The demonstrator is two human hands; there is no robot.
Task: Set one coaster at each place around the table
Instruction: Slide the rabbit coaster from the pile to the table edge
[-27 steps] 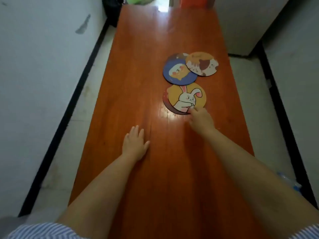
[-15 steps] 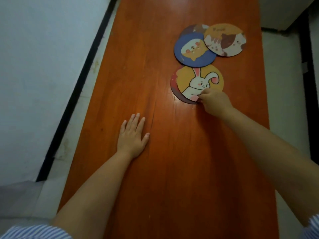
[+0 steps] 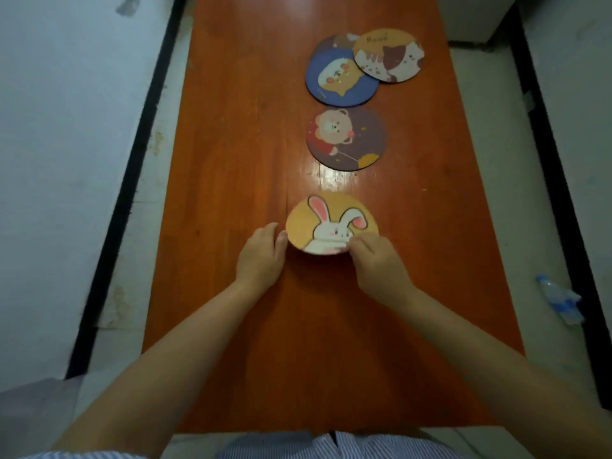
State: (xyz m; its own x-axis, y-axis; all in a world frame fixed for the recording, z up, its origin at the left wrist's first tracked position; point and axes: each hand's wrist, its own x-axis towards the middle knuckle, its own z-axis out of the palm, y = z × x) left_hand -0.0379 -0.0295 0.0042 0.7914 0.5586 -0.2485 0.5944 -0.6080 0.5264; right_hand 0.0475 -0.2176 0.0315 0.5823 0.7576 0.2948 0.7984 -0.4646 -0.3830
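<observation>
A round yellow rabbit coaster (image 3: 328, 220) is near the middle of the orange wooden table (image 3: 231, 160). My right hand (image 3: 377, 263) pinches its near right edge. My left hand (image 3: 263, 256) touches its left rim with the thumb. Beyond it a purple bear coaster (image 3: 347, 139) lies flat and alone. Farther back a blue coaster (image 3: 337, 81) overlaps a dark one (image 3: 334, 43), and a yellow cat coaster (image 3: 389, 56) rests partly on both.
The table is long and narrow, with pale floor on both sides and black skirting along the walls. A plastic bottle (image 3: 559, 301) lies on the floor to the right. My striped clothing (image 3: 331, 445) is at the table's near edge.
My right hand has pulled the rabbit coaster toward me, off the bear coaster that lay under it. My left hand came off the table and moved to the coaster's left rim.
</observation>
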